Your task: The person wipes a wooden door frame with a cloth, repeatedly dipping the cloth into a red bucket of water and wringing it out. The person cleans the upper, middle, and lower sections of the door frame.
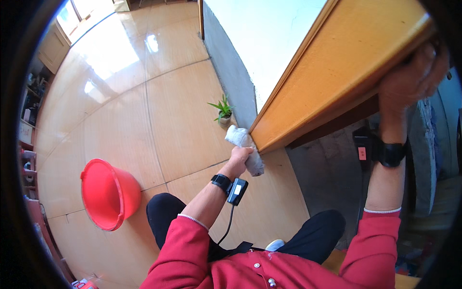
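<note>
My left hand (241,159) grips a rolled white cloth (255,163) low down, beside the foot of a varnished wooden door frame (310,83). The far end of the cloth lies close to a small potted plant (224,115) on the tiled floor. Raised at the upper right, my right hand (411,77) is blurred and rests against the edge of the wooden frame; its fingers are partly in shadow, and whether they hold anything is hidden. Each wrist wears a black strap with a small box.
A red plastic bucket (126,191) stands on the tiles at the left. A wall with a grey base (231,68) runs behind the plant. Shelves with goods (32,104) line the far left. Dark floor (325,180) lies beyond the frame at the right.
</note>
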Demonstrator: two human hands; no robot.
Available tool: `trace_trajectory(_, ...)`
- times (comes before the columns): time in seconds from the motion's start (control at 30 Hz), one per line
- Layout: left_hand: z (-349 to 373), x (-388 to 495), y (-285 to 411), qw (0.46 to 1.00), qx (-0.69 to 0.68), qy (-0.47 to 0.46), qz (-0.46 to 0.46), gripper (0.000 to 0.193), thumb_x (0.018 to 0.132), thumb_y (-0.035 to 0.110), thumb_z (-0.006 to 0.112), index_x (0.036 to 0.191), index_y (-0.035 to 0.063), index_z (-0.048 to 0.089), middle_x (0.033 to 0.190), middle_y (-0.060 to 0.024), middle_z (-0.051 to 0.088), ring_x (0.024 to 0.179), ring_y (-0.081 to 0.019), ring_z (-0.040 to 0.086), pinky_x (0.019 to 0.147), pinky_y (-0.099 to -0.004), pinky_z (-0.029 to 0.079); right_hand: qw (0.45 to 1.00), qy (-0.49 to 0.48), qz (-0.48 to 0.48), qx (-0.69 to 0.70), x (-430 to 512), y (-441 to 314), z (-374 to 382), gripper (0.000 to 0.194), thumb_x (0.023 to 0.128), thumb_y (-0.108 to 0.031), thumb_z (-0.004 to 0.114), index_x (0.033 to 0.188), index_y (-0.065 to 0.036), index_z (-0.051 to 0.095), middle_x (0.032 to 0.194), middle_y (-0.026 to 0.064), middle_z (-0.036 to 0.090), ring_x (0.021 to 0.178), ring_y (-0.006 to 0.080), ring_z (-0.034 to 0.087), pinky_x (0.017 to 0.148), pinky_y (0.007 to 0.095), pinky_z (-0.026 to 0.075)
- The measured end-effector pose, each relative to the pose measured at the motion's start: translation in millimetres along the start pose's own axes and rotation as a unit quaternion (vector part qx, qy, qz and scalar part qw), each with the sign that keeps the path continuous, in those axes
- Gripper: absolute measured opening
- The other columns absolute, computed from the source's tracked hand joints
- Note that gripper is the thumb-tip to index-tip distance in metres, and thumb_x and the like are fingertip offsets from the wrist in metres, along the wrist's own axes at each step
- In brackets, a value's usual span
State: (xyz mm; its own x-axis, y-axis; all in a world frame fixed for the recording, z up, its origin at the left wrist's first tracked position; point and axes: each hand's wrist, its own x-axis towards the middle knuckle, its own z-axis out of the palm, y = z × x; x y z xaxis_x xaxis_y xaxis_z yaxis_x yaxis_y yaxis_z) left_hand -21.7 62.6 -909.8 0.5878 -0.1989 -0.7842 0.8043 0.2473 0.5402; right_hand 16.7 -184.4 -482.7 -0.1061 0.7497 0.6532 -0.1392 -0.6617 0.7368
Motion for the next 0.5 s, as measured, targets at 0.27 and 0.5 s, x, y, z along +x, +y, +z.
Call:
trace_trajectory(0.27, 56.0, -194.8, 127.0, 0.931, 0.035, -0.116, 0.344, 0.036, 0.087, 0.011, 0.067, 0.12, -0.0021, 0.059, 0.107, -0.0097, 0.067, 0.098, -0.022, 0.064, 0.087, -0.0363, 0.052, 0.946, 0.063, 0.26, 0.181, 40.2, -35.7, -7.9, 0.044, 0.099, -0.017, 0.048, 0.138, 0.006, 0.046, 0.144, 0.0227, 0.046, 0.136, 0.0373, 0.043, 0.112, 0.0419, 0.034)
trace_trajectory(0.5, 115.4, -333.6, 231.5, 0.79, 0.069, -0.126, 0.596, 0.043, 0.088, 0.018, 0.068, 0.123, -0.0021, 0.055, 0.109, -0.0113, 0.064, 0.101, -0.022, 0.063, 0.09, -0.0368, 0.051, 0.889, 0.023, 0.33, 0.318, 49.8, -31.4, -31.4, 0.047, 0.092, -0.008, 0.063, 0.138, -0.008, 0.051, 0.151, 0.0137, 0.042, 0.14, 0.0368, 0.037, 0.114, 0.0452, 0.032)
